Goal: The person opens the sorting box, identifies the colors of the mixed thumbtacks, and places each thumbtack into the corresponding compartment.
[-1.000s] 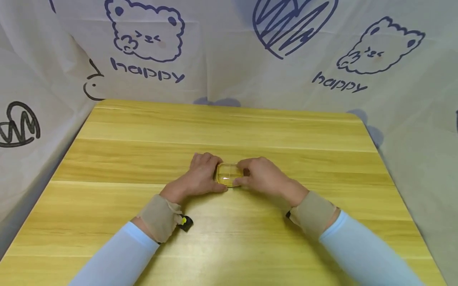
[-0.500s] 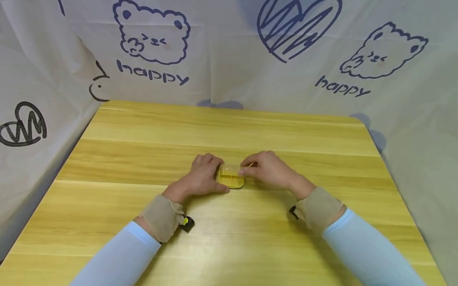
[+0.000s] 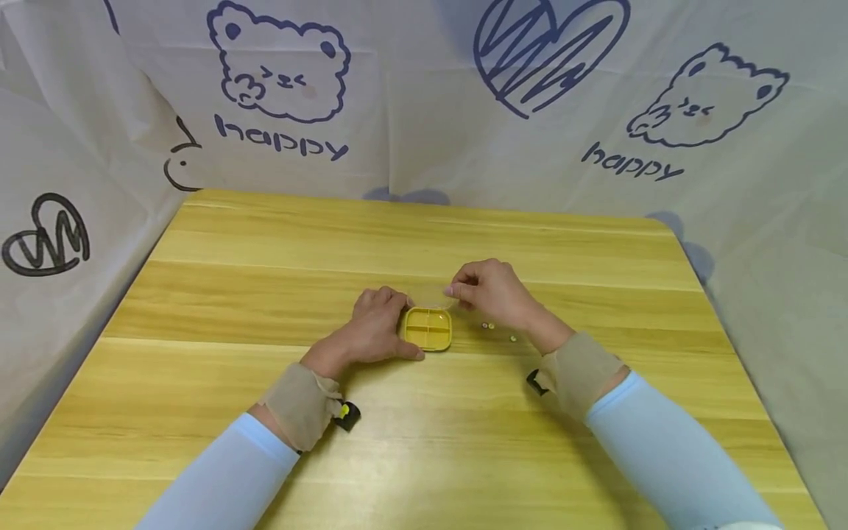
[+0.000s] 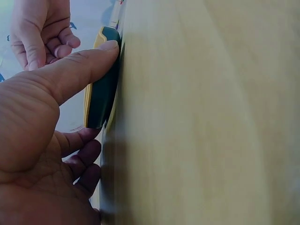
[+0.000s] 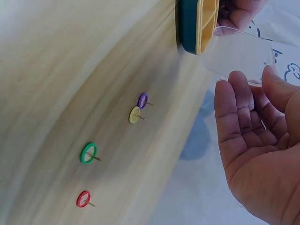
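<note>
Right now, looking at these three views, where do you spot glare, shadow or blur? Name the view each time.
Head view: pale glare on the near tabletop, soft shadow beside the right sleeve; left wrist view: dim, with wood grain blurred beside the box; right wrist view: the clear lid shows only faintly against pale cloth.

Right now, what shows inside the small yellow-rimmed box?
Dividers split the open box into four compartments; I make out no contents at this size. The clear lid, held up by the right hand, covers none. The head view hides the near wall's inner face.
</note>
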Motion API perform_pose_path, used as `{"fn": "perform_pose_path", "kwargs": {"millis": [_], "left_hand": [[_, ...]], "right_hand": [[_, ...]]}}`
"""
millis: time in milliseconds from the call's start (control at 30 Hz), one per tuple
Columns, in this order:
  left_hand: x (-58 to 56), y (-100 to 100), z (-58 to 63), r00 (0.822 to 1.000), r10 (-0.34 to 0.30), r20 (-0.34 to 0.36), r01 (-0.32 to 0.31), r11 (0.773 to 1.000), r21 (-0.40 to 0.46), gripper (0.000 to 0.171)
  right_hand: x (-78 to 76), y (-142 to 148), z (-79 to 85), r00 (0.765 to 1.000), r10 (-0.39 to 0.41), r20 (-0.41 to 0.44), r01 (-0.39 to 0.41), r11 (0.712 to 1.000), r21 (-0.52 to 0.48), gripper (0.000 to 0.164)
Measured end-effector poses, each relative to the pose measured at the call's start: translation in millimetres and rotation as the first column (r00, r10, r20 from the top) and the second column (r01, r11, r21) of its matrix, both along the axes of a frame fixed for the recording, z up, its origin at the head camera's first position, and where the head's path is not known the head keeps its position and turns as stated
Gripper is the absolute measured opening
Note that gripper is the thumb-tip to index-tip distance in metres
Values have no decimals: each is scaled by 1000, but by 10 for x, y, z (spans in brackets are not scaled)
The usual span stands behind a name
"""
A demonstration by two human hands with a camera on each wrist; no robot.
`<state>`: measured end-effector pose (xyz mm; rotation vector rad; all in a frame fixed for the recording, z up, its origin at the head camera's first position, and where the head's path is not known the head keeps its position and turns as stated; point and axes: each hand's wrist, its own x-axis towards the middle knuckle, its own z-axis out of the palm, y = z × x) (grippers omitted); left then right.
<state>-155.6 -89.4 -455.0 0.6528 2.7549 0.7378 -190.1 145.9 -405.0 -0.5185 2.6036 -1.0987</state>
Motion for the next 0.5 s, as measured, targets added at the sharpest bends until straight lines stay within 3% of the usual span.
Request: {"fn": "perform_pose_path", "kwargs": {"millis": [267,500], "left_hand": [[-19,16,8,1000,9,1,-9,1000,0,78],[-8,9,27,1000,21,9,-20,1000,-1,78]], "right_hand": [[-73,-22,29,996,-19,87,24,998,-58,27],[-33,8,21,994,-36,102,43,997,-67,30]]}}
